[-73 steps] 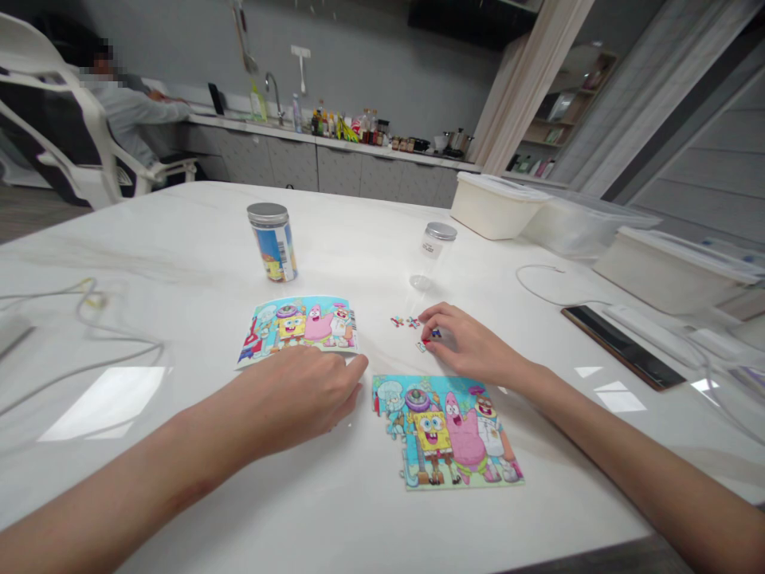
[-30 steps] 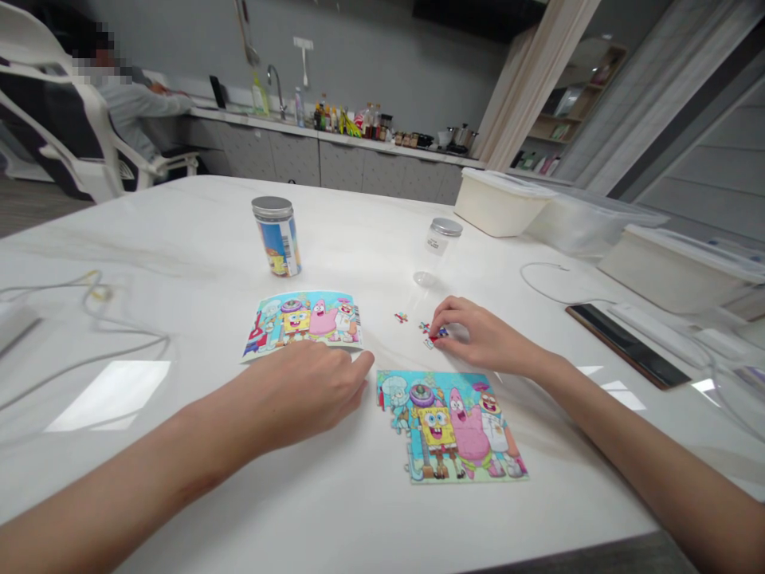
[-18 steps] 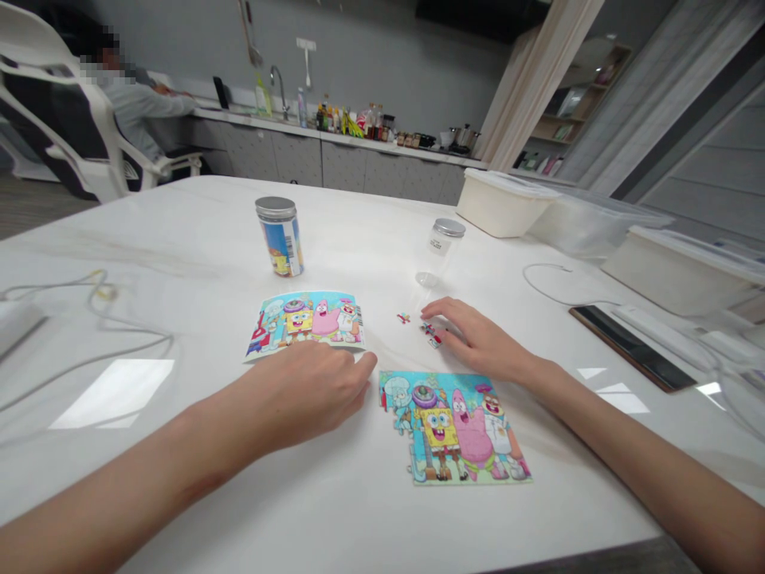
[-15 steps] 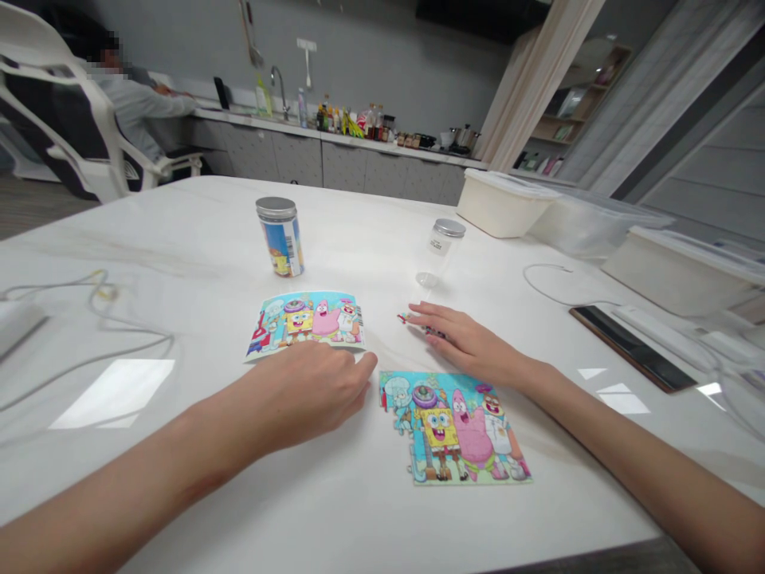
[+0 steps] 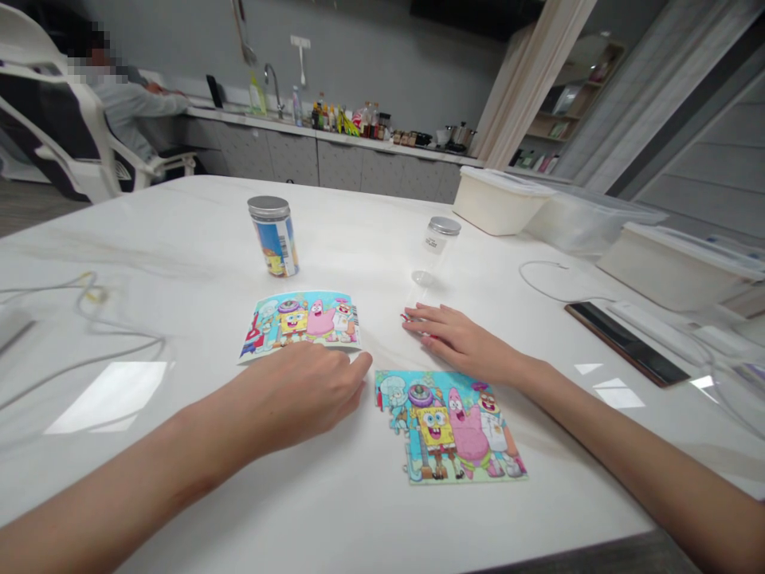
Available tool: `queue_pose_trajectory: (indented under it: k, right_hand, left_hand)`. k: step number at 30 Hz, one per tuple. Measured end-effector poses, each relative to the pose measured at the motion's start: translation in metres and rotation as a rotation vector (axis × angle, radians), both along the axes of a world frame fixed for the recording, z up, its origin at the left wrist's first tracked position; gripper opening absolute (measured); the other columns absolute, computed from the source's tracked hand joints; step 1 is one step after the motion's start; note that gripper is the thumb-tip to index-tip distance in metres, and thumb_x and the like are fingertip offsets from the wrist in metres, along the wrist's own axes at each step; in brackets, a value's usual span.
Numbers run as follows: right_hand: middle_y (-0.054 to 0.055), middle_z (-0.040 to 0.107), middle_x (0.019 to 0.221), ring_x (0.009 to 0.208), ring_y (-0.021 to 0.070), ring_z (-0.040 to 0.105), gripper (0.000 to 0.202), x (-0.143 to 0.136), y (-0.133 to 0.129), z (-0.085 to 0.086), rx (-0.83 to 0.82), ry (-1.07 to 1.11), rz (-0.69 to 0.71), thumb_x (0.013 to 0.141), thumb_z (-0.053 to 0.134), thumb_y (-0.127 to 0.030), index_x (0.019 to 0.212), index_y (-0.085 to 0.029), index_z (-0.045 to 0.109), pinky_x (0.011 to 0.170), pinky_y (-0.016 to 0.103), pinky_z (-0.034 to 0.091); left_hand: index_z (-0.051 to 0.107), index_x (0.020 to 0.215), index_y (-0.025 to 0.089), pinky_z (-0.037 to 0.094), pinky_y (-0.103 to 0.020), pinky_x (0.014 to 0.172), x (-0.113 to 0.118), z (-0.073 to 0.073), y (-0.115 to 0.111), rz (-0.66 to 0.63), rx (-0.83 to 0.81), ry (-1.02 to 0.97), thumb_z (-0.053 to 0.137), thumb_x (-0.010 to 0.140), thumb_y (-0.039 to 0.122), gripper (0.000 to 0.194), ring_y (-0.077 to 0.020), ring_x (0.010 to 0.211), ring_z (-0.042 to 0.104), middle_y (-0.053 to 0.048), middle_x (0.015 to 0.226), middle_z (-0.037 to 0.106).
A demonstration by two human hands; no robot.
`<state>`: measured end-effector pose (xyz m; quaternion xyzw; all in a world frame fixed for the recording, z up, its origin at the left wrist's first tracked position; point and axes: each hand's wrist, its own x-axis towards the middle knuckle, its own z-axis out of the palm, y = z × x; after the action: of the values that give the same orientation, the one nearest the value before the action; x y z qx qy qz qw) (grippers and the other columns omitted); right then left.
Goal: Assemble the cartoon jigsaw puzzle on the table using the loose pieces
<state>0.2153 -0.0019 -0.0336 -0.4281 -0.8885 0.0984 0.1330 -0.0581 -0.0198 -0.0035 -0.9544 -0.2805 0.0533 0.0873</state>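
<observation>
Far left on the white bench (image 5: 179, 255): loose cables (image 5: 89, 319). Behind, a seated person (image 5: 128, 104) at the far counter. Next, a lidded jar (image 5: 273, 236) with a colourful label, upright, beyond the reference picture (image 5: 302, 323). Left hand (image 5: 299, 391) palm down at that picture's near edge, fingers (image 5: 352, 371) loosely curled, grasping nothing. Assembled puzzle (image 5: 448, 426) just right of it, flat. Right hand (image 5: 457, 339) flattened over loose puzzle pieces (image 5: 407, 317) beyond the puzzle, fingers stretched out, gripping nothing; one red piece peeking out at the fingertips. Farther back, a small clear jar (image 5: 441, 237). Far right: white tubs (image 5: 499, 203) and a dark phone (image 5: 625, 344).
</observation>
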Motion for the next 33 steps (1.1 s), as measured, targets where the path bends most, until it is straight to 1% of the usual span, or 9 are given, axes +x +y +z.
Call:
queue_pose_trajectory:
  k: [3, 7, 13, 17, 21, 24, 27, 29, 33]
  right_hand:
    - [0.007, 0.054, 0.136, 0.128, 0.0239, 0.046, 0.034, -0.003, -0.001, 0.001, 0.025, 0.028, 0.017, 0.097, 0.043, -0.023, 0.128, -0.028, 0.055, 0.105, 0.053, 0.038]
    - [0.009, 0.057, 0.126, 0.115, 0.0229, 0.054, 0.034, -0.004, -0.001, 0.003, 0.043, 0.076, 0.016, 0.094, 0.045, -0.017, 0.122, -0.027, 0.060, 0.098, 0.047, 0.044]
    - [0.009, 0.058, 0.109, 0.099, 0.0217, 0.058, 0.022, -0.004, -0.001, 0.000, 0.027, 0.126, -0.103, 0.093, 0.051, -0.023, 0.107, -0.025, 0.068, 0.089, 0.042, 0.048]
    - [0.006, 0.060, 0.098, 0.090, 0.0200, 0.058, 0.016, -0.003, 0.003, -0.004, 0.028, 0.180, -0.149, 0.089, 0.055, -0.019, 0.095, -0.024, 0.069, 0.081, 0.037, 0.049]
    - [0.005, 0.061, 0.092, 0.086, 0.0191, 0.059, 0.010, -0.004, 0.004, -0.006, 0.003, 0.260, -0.168, 0.086, 0.058, -0.019, 0.089, -0.023, 0.066, 0.079, 0.037, 0.049]
    - [0.003, 0.062, 0.085, 0.080, 0.0181, 0.060, 0.011, -0.008, 0.001, -0.002, -0.126, 0.447, -0.224, 0.083, 0.061, -0.025, 0.093, -0.021, 0.062, 0.076, 0.038, 0.050]
    - [0.002, 0.063, 0.082, 0.079, 0.0180, 0.065, 0.026, -0.014, -0.004, 0.005, -0.403, 0.710, -0.259, 0.078, 0.068, -0.030, 0.099, -0.020, 0.057, 0.074, 0.037, 0.052]
    - [0.002, 0.066, 0.082, 0.081, 0.0185, 0.067, 0.030, -0.019, -0.010, 0.011, -0.564, 0.818, -0.251, 0.074, 0.073, -0.030, 0.098, -0.020, 0.057, 0.078, 0.038, 0.052]
    - [0.002, 0.071, 0.083, 0.079, 0.0172, 0.069, 0.030, -0.026, -0.022, 0.021, -0.732, 0.904, -0.236, 0.073, 0.076, -0.028, 0.097, -0.021, 0.058, 0.079, 0.036, 0.053]
  left_hand:
    - [0.060, 0.095, 0.014, 0.037, -0.028, 0.044, -0.001, 0.000, 0.000, -0.013, 0.019, 0.003, 0.040, 0.090, 0.016, 0.020, -0.0201, 0.048, 0.060, -0.006, 0.064, 0.065]
    - [0.059, 0.093, 0.014, 0.037, -0.028, 0.044, -0.002, 0.000, 0.000, -0.017, 0.030, -0.010, 0.041, 0.090, 0.015, 0.018, -0.0199, 0.048, 0.059, -0.005, 0.064, 0.064]
    - [0.058, 0.088, 0.015, 0.039, -0.028, 0.044, 0.002, 0.003, -0.002, 0.009, 0.022, 0.012, 0.040, 0.091, 0.016, 0.018, -0.0210, 0.049, 0.060, -0.006, 0.066, 0.066]
    - [0.057, 0.090, 0.015, 0.041, -0.030, 0.046, 0.003, 0.004, -0.003, 0.015, 0.020, 0.009, 0.038, 0.092, 0.018, 0.019, -0.0227, 0.053, 0.063, -0.006, 0.068, 0.066]
    - [0.056, 0.088, 0.016, 0.041, -0.029, 0.047, 0.003, 0.004, -0.003, 0.022, 0.004, 0.000, 0.038, 0.093, 0.019, 0.019, -0.0216, 0.054, 0.063, -0.005, 0.066, 0.066]
    - [0.057, 0.089, 0.015, 0.041, -0.028, 0.048, 0.003, 0.005, -0.003, 0.029, -0.009, -0.004, 0.039, 0.092, 0.020, 0.019, -0.0205, 0.053, 0.063, -0.006, 0.067, 0.066]
    - [0.058, 0.089, 0.015, 0.040, -0.029, 0.048, 0.004, 0.003, -0.005, 0.050, -0.044, -0.056, 0.038, 0.093, 0.022, 0.022, -0.0206, 0.054, 0.062, -0.007, 0.069, 0.066]
    - [0.060, 0.089, 0.015, 0.041, -0.029, 0.050, 0.006, 0.002, -0.006, 0.081, -0.090, -0.153, 0.038, 0.093, 0.025, 0.024, -0.0203, 0.057, 0.062, -0.006, 0.070, 0.066]
    - [0.065, 0.100, 0.018, 0.039, -0.026, 0.056, 0.012, 0.003, -0.010, 0.223, -0.294, -0.437, 0.045, 0.092, 0.030, 0.025, -0.0147, 0.057, 0.056, 0.001, 0.063, 0.059]
